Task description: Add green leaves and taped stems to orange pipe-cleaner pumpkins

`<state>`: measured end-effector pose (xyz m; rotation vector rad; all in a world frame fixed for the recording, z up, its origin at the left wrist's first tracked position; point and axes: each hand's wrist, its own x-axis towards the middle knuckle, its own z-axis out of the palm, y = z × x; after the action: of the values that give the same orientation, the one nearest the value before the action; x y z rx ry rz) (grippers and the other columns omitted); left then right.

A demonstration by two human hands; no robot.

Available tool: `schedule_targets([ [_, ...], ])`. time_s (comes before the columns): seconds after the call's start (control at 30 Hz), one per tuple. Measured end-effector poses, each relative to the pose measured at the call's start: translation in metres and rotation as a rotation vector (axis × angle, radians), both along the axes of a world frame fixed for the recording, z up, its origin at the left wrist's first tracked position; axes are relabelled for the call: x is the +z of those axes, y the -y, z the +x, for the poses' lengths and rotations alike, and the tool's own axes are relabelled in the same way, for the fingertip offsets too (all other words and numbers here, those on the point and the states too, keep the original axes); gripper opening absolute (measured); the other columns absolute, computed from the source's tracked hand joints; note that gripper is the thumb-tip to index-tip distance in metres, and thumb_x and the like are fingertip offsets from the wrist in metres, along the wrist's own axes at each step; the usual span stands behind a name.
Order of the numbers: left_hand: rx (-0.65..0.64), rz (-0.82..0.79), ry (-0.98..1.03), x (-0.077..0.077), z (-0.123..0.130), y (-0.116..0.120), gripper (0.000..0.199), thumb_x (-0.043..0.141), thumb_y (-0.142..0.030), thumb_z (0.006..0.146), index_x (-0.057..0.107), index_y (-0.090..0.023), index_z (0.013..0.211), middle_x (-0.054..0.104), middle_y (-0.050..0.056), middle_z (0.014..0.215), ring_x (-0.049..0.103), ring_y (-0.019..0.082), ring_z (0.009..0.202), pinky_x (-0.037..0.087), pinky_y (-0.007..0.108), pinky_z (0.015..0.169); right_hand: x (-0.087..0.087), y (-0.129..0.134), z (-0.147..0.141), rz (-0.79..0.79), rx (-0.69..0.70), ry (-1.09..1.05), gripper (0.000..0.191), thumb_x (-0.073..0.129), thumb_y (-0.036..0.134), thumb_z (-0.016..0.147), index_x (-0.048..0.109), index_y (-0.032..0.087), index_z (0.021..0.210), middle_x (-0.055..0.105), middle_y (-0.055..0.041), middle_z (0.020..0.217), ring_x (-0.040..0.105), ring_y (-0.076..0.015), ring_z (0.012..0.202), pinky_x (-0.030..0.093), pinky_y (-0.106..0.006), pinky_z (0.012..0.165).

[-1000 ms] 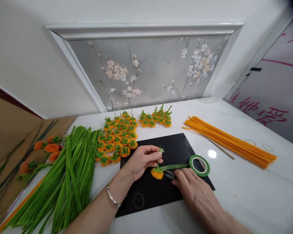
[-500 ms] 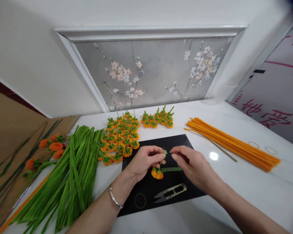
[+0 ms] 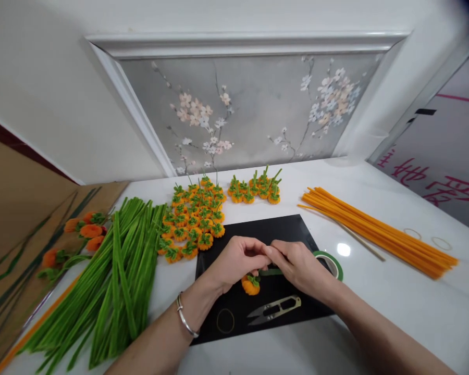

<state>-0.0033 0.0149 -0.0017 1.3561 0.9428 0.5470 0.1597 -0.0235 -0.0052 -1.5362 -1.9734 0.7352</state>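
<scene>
Above a black mat (image 3: pixel 273 229), my left hand (image 3: pixel 238 260) is closed, thumb and finger pinched around the thin green stem of a small orange pumpkin (image 3: pixel 250 285) made of fuzzy pipe cleaner. The pumpkin hangs just below its fingers. My right hand (image 3: pixel 297 263) is closed too, fingertips touching those of my left hand. A strip of green tape (image 3: pixel 272 272) runs from near the stem to beneath my right hand; the exact pinch point is hidden. Beside my right wrist lies the green tape roll (image 3: pixel 338 266), partly covered. Thread snips (image 3: pixel 275 310) rest on the mat.
Several finished orange pumpkins (image 3: pixel 193 221) stand behind the mat, with a smaller group (image 3: pixel 258 187) farther right. Green pipe cleaners (image 3: pixel 121 281) are heaped at left, near orange flowers (image 3: pixel 90 230). A bundle of orange pipe cleaners (image 3: pixel 379 232) lies at right.
My right hand has moved left, and its fingertips now meet my left hand's. The tape roll has come into sight by my right wrist. The view has shifted slightly.
</scene>
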Motion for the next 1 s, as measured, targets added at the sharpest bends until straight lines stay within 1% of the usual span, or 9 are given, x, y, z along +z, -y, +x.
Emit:
schedule_targets([
  [0.2,-0.011,-0.015,0.004,0.0,0.003,0.002,0.013,0.068,-0.022,0.068,0.065,-0.011,0.075,0.058,0.0,0.063,0.049,0.006,0.054,0.041,0.017,0.049,0.0,0.0,0.004,0.023,0.006,0.08,0.037,0.037,0.034,0.094,0.042,0.02,0.06,0.049,0.0019,0.056,0.042,-0.0119,0.051,0.026,-0.024,0.05],
  [0.37,0.04,-0.025,-0.003,0.002,0.003,0.002,0.027,0.073,-0.027,0.065,0.059,-0.014,0.084,0.059,0.0,0.069,0.053,0.01,0.061,0.043,0.017,0.048,0.003,0.0,0.005,0.019,0.041,0.034,0.031,0.036,0.028,0.094,0.046,0.02,0.065,0.053,0.0011,0.061,0.046,-0.0129,0.056,0.03,-0.024,0.054],
  [0.43,-0.024,-0.032,-0.012,0.003,0.0,0.001,0.025,0.069,-0.029,0.071,0.063,-0.013,0.088,0.06,0.001,0.071,0.052,0.008,0.058,0.041,0.017,0.049,0.005,0.0,0.005,0.011,0.053,0.0,0.031,0.035,0.027,0.094,0.048,0.02,0.067,0.055,0.0009,0.064,0.048,-0.0132,0.058,0.031,-0.024,0.055],
  [0.5,-0.141,-0.033,-0.032,0.004,-0.003,-0.001,0.024,0.062,-0.031,0.078,0.067,-0.011,0.088,0.062,0.003,0.073,0.049,0.006,0.054,0.04,0.017,0.049,0.007,-0.001,0.005,0.0,0.079,-0.037,0.03,0.035,0.025,0.094,0.05,0.02,0.069,0.057,0.0007,0.067,0.05,-0.0132,0.061,0.033,-0.024,0.057],
  [0.6,-0.231,0.001,-0.054,0.005,-0.007,-0.003,0.024,0.059,-0.031,0.079,0.072,-0.011,0.08,0.063,0.006,0.081,0.048,0.006,0.054,0.036,0.016,0.043,0.008,-0.001,0.006,0.004,0.122,-0.049,0.029,0.035,0.021,0.093,0.051,0.02,0.07,0.058,0.0001,0.07,0.051,-0.0134,0.064,0.035,-0.025,0.06],
  [0.67,-0.214,0.061,-0.068,0.005,-0.007,-0.004,0.019,0.061,-0.027,0.076,0.072,-0.011,0.072,0.063,0.007,0.092,0.051,0.007,0.057,0.036,0.016,0.042,0.007,-0.001,0.007,0.01,0.132,-0.016,0.027,0.035,0.019,0.092,0.05,0.02,0.069,0.057,0.0,0.069,0.051,-0.0137,0.064,0.035,-0.025,0.06],
  [0.73,-0.164,0.163,-0.109,0.005,-0.005,-0.004,0.015,0.064,-0.022,0.072,0.07,-0.011,0.063,0.062,0.007,0.099,0.055,0.008,0.063,0.042,0.019,0.049,0.005,-0.001,0.007,0.019,0.126,0.025,0.025,0.036,0.016,0.09,0.05,0.02,0.07,0.057,0.0,0.07,0.051,-0.0138,0.063,0.034,-0.025,0.059],
  [0.83,-0.076,0.337,-0.188,0.005,-0.003,-0.004,0.012,0.064,-0.015,0.069,0.065,-0.013,0.057,0.062,0.006,0.096,0.06,0.013,0.073,0.046,0.023,0.064,0.003,-0.001,0.007,0.042,0.078,0.085,0.021,0.037,0.016,0.089,0.051,0.02,0.073,0.059,-0.0007,0.071,0.053,-0.0145,0.064,0.033,-0.025,0.059],
  [1.0,-0.045,0.524,-0.267,0.008,-0.001,0.0,0.017,0.06,-0.012,0.071,0.056,-0.015,0.055,0.063,0.005,0.094,0.061,0.015,0.081,0.045,0.026,0.071,0.002,-0.001,0.001,0.02,-0.032,0.106,0.024,0.038,0.024,0.09,0.05,0.02,0.069,0.054,0.0004,0.06,0.048,-0.0134,0.054,0.028,-0.025,0.052],
])
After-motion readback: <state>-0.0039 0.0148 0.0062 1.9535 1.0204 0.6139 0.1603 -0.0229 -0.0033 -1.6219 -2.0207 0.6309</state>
